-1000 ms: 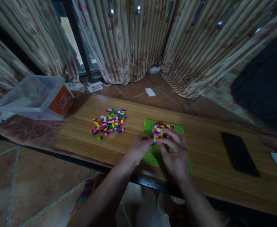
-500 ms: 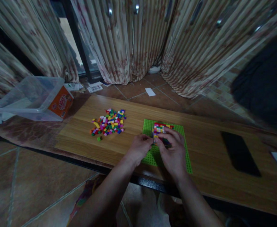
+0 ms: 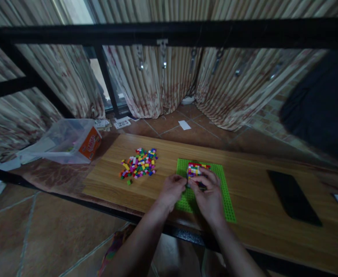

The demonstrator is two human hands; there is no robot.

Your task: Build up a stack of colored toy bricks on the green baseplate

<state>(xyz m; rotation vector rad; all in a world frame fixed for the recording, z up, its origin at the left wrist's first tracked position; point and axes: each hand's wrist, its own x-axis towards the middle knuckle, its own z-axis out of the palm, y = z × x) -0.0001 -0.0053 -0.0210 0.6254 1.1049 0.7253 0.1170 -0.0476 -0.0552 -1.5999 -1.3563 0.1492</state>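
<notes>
A green studded baseplate (image 3: 228, 200) lies on the wooden tabletop, bearing a low build of multicoloured toy bricks (image 3: 193, 168). At the build's left edge, my left hand (image 3: 171, 191) is closed in a pinch; whatever sits between its fingertips is too small and hidden to make out. My right hand (image 3: 209, 192) curves over the build's near and right side, thumb and fingers bent against the bricks and covering part of them. Further left, a loose pile of small coloured bricks (image 3: 141, 163) is spread out, with a single green brick (image 3: 129, 182) just in front of it.
A clear plastic bin (image 3: 53, 156) with an orange label stands at the left end. To the right lies a flat black slab (image 3: 294, 198). A dark bar (image 3: 169, 32) crosses above, before striped curtains (image 3: 145, 84). White paper (image 3: 184, 125) is on the floor.
The view has tipped upward, so the scene sits lower and the dark bar has come into sight. Both hands stay at the brick build, with only slight finger movement.
</notes>
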